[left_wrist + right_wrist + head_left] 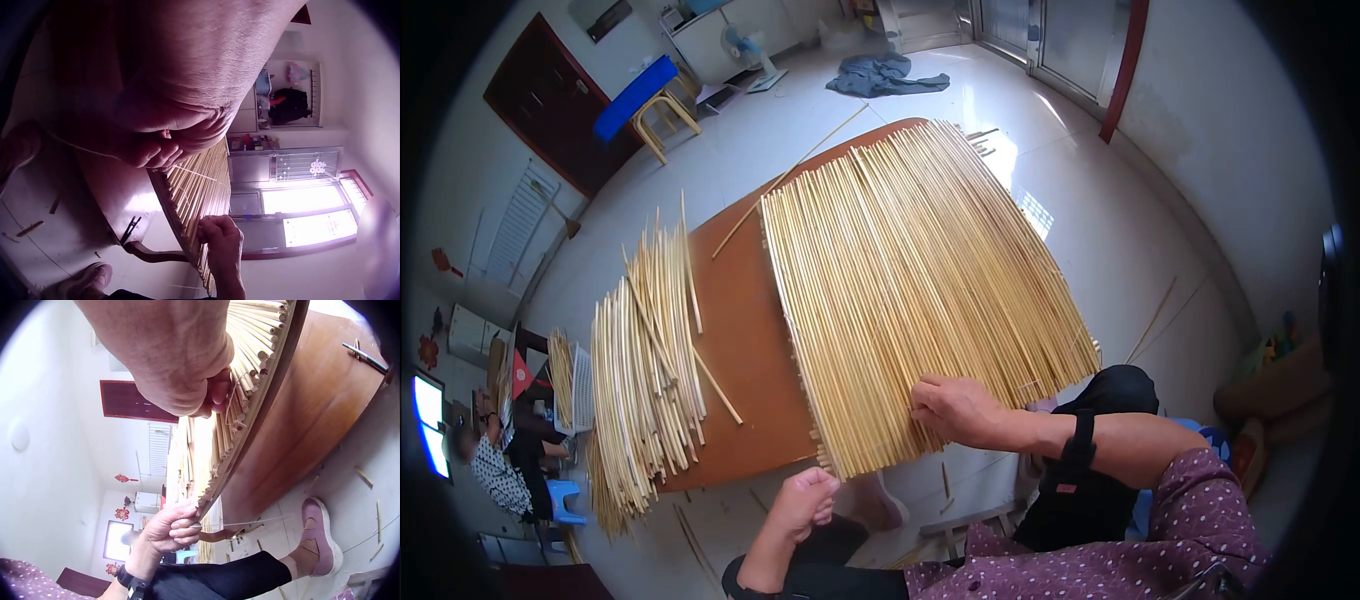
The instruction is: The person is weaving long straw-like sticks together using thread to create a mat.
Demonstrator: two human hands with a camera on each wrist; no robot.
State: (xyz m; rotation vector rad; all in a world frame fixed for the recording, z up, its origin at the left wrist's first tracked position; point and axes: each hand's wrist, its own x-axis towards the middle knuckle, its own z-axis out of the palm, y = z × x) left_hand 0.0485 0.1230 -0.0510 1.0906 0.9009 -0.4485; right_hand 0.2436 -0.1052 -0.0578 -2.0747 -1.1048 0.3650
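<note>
A mat of straight, pale-yellow reed sticks (920, 270), laid side by side, covers much of the brown table (740, 330). At its near left corner, my left hand (803, 500) is curled and grips a thin white string (250, 523), which trails from the fingers in the right wrist view. My right hand (960, 408) is over the near part of the mat, fingers bent and thumb against them. In the right wrist view, string shows by its fingertips, running to the stick ends; the pinch itself is partly hidden behind the hand.
A pile of loose reed sticks (650, 370) lies on the table's left side. One long stick (790, 180) slants beyond the mat. Cut pieces are scattered on the floor near a pink shoe (319, 537). Farther off are a person (505, 470), a fan (745, 50) and dark cloth (885, 75).
</note>
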